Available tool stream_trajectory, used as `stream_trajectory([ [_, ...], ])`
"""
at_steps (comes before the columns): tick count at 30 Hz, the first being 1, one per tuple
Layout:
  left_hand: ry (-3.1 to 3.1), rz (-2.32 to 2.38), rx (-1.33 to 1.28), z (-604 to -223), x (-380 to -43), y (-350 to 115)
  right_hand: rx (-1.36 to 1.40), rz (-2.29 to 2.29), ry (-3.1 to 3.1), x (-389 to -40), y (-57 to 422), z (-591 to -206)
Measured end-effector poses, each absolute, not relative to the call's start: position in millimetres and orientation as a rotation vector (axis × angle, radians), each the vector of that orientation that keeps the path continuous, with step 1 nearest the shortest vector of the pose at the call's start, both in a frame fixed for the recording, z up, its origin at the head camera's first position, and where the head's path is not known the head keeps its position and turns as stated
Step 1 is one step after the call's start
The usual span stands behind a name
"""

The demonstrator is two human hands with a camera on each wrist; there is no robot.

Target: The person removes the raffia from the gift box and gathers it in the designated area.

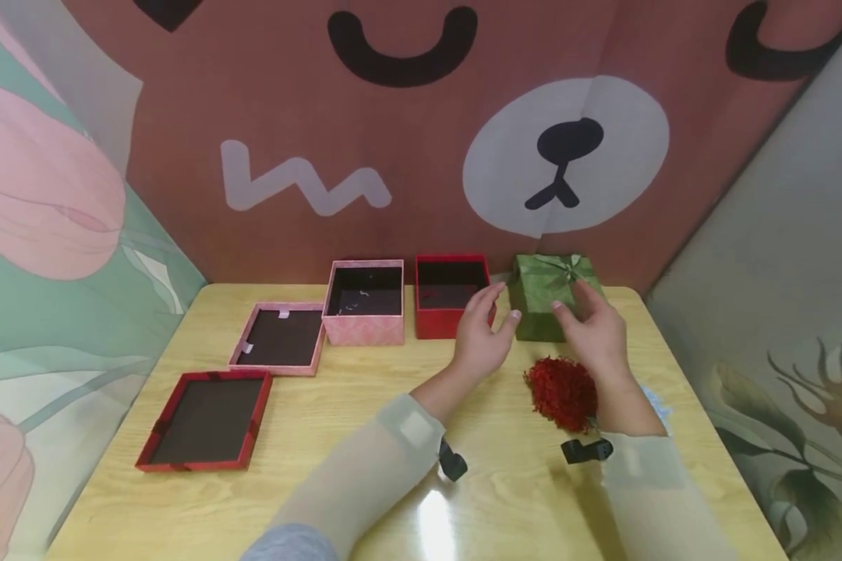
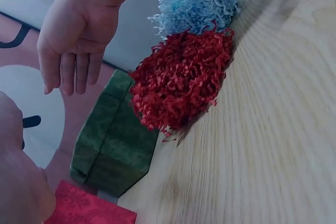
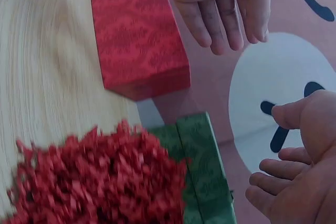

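Note:
A green gift box [image 1: 537,300] with a ribbon bow [image 1: 567,269] stands at the back right, its lid on. My right hand [image 1: 596,331] is over its right front side, fingers extended and thumb spread. To the box's left, my left hand [image 1: 482,333] has its fingers reaching forward and overlaps the edge of the open red box [image 1: 440,323]. The right wrist view shows both palms raised above the green box [image 3: 202,161], holding nothing. A clump of red shredded paper [image 1: 561,393] lies on the table in front of it.
Blue shredded paper [image 1: 656,405] lies partly hidden behind my right wrist. An open pink box [image 1: 365,327] stands left of the red one. Farther left lie a pink lid [image 1: 275,370] and a red lid [image 1: 192,466], undersides up. A printed wall [image 1: 309,241] borders the table's back.

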State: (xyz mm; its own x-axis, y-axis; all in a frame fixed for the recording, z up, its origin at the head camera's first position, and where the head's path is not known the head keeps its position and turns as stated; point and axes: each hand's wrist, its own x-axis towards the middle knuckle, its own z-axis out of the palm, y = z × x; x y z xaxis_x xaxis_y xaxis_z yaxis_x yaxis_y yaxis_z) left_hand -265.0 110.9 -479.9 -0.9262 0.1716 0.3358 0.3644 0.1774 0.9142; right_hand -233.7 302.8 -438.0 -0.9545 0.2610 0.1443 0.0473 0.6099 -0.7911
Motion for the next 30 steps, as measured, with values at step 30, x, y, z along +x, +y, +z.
stream_trajectory([
  [30,-2.691,-1.722,-0.464,-499.6,-268.8,157.3,-0.424,1.23,-2.735,-245.8,371.3,-474.4],
])
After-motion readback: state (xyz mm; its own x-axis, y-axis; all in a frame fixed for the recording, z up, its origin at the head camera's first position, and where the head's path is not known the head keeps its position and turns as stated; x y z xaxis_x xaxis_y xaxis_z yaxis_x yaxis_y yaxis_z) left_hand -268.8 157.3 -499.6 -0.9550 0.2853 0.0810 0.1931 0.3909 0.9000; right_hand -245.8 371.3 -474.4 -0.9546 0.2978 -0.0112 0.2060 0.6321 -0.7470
